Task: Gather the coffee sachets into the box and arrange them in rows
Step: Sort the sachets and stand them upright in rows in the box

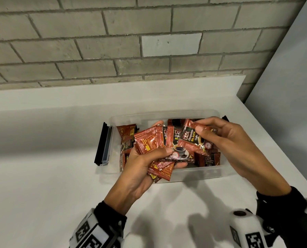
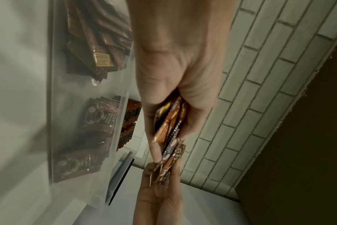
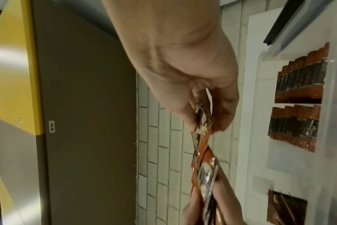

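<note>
A clear plastic box [image 1: 195, 173] sits on the white counter, partly filled with red-and-black coffee sachets [image 1: 209, 159]. Above the box my left hand [image 1: 140, 167] grips a fanned bunch of sachets [image 1: 154, 140], thumb on top. My right hand [image 1: 226, 138] pinches one sachet [image 1: 192, 138] by its upper corner, overlapping the bunch. In the left wrist view the bunch of sachets [image 2: 168, 121] sits between thumb and fingers. The right wrist view shows the pinched sachet [image 3: 201, 137] edge-on, and upright rows of sachets [image 3: 298, 85] in the box.
The box's black-edged lid [image 1: 103, 144] stands against its left end. A grey brick wall [image 1: 113, 42] runs behind the counter [image 1: 41, 176], and a pale wall [image 1: 292, 86] closes in on the right. The counter's right edge slants past the box.
</note>
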Demonstrator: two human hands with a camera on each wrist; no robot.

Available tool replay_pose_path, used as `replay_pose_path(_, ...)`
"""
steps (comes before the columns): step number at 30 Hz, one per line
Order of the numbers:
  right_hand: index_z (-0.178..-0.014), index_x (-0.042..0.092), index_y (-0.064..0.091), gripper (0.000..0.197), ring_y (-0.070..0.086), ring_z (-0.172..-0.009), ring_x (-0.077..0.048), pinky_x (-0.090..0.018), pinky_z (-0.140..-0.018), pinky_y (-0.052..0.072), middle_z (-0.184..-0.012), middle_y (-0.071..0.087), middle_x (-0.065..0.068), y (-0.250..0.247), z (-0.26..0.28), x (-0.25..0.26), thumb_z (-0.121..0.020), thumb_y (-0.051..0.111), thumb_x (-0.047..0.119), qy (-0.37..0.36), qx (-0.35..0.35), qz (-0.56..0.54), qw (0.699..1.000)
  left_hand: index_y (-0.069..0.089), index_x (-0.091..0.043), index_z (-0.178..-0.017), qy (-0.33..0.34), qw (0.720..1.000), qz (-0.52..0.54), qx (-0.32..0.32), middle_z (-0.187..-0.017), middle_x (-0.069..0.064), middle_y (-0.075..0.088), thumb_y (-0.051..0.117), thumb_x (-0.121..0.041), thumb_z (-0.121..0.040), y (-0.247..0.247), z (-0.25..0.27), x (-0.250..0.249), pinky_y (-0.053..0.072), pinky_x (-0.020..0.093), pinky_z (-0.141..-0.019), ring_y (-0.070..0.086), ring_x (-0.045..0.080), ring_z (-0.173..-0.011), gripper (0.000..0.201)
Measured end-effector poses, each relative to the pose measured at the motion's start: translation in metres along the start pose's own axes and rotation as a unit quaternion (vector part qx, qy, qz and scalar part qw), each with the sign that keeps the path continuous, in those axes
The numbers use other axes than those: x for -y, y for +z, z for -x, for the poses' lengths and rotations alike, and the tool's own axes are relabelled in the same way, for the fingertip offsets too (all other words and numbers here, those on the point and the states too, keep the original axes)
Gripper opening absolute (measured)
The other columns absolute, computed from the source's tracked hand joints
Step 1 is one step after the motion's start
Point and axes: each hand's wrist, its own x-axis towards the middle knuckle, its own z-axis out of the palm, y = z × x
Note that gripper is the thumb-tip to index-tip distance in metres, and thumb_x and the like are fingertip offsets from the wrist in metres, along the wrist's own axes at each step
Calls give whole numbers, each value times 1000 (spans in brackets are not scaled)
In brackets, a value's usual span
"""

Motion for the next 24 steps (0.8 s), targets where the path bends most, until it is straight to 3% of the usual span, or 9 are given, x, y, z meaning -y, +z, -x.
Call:
replay_pose_path(6, -91, 13, 68, 16, 62, -61, -2, -11, -52, 48, -80, 69, 5, -14, -6, 16, -77, 67, 21, -8, 10, 14, 1000, 63, -13, -113, -17, 1000, -15, -5, -107, 20, 70, 61, 15, -66, -2, 0, -4, 58, 53, -63, 69, 42, -90, 55)
replay_pose_path(8, -91, 11, 67, 23, 65, -68, -7, -16, -61, 53, -83, 71, 2, -14, -10, 17, -73, 69, 26, -5, 16, 37, 999, 64, -11, -109, -14, 1000, -17, -6, -105, 21, 70, 61, 15, -66, -1, 0, -5, 58, 54, -62, 69, 43, -89, 50)
replay_pose_path(10, -88, 12, 65, 25, 65, -70, -13, -29, -72, 54, -83, 70, -4, -12, -13, 16, -70, 70, 29, 12, 8, 29, 999, 64, -13, -112, -5, 1000, -10, -6, -107, 20, 70, 59, 16, -68, 0, -1, -4, 57, 54, -63, 68, 42, -90, 53)
replay_pose_path(14, -85, 15, 54, 15, 59, -70, -12, -36, -77, 46, -72, 63, 1, 0, -11, 4, -85, 65, 25, 39, -8, 21, 999, 65, -16, -111, 18, 1000, 17, -9, -108, 21, 69, 59, 16, -69, 0, -2, 1, 58, 52, -66, 67, 43, -93, 53)
replay_pose_path(16, -89, 17, 51, 11, 58, -73, -10, -31, -78, 46, -76, 62, 1, 8, -5, -3, -92, 57, 25, 46, -15, 27, 998, 66, -19, -109, 28, 999, 19, -17, -108, 19, 69, 61, 15, -67, 1, -3, 4, 57, 55, -71, 67, 42, -96, 54)
replay_pose_path(19, -104, 19, 55, 10, 65, -74, -8, -20, -64, 51, -84, 69, 4, 20, 3, -9, -95, 51, 21, 57, 7, -14, 998, 72, -24, -95, 33, 998, 8, -49, -105, 15, 71, 67, 11, -62, 2, -5, 7, 50, 58, -87, 68, 37, -98, 49)
replay_pose_path(21, -114, 24, 53, 20, 64, -86, 8, -11, -75, 50, -95, 69, 15, 24, 6, -11, -95, 51, 18, 51, 12, -25, 998, 70, -26, -99, 32, 998, 3, -59, -105, 12, 72, 68, 9, -62, 4, -5, 8, 48, 56, -93, 68, 34, -99, 51)
replay_pose_path(22, -119, 23, 53, 25, 63, -91, 11, -13, -83, 47, -100, 68, 15, 24, 6, -9, -95, 52, 18, 49, 4, -22, 999, 69, -25, -102, 31, 998, 8, -57, -106, 12, 72, 67, 7, -64, 4, -5, 7, 48, 57, -92, 68, 34, -100, 50)
replay_pose_path(24, -113, 13, 61, 21, 64, -91, -4, -25, -88, 47, -100, 70, 3, 20, 3, -6, -95, 51, 15, 45, -19, -30, 998, 63, -20, -113, 24, 998, 32, -39, -109, 14, 71, 62, 4, -72, 4, -3, 5, 52, 59, -83, 67, 37, -99, 48)
